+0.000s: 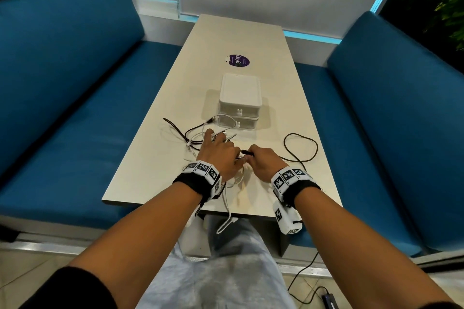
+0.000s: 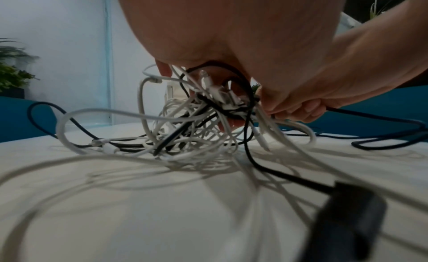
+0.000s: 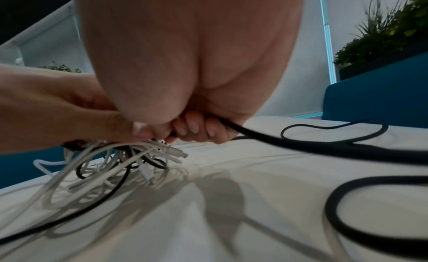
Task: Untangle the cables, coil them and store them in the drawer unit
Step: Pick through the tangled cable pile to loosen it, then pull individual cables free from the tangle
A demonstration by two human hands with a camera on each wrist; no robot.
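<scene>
Hands work nearest on the table (image 1: 155,170): the left hand (image 1: 221,155) clutches the tangle of cables (image 2: 197,123), apparently to anchor it, while the right hand (image 1: 263,160) curls round a black cable (image 3: 301,143), likely to draw it free. Beyond stands the drawer unit (image 1: 239,100), both drawers closed.
</scene>
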